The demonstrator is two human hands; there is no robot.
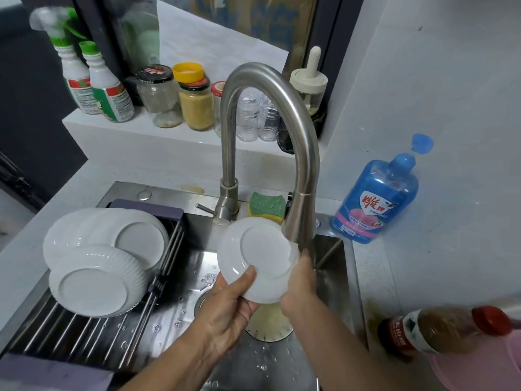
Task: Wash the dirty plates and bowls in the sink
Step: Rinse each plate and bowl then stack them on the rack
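- head view: left hand (228, 300) grips the small white plate (259, 255) at its lower edge, thumb laid on the underside, other fingers hidden behind it
- right hand (298, 289) is at the plate's right rim, fingers tucked behind the plate; cannot tell if it clamps the rim or rubs the face flat
- plate is tilted, underside towards the camera, held over the sink (253, 362), just beside the faucet (282, 136) spout; water flow too hard to tell
- drying rack (84, 328) spans the sink's left part; white plates (141, 238) and a ribbed dish (95, 286) lean on it, bottoms up, look clean
- pale round thing with a yellowish inside (267, 323) sits in the basin under the hands; could be a dirty dish or the drain strainer, cannot tell
- sponge (266, 206) lies on the sink's back edge behind the faucet; blue soap bottle (375, 198) stands on the table at the sink's back right corner, cap flipped open
- step, as judged: rinsing or rubbing this plate, several pieces apparently done
- next move likely calls for turning the plate to check the face, then carrying it left to the rack and leaning it against the stack without knocking it; a wet rim could slip
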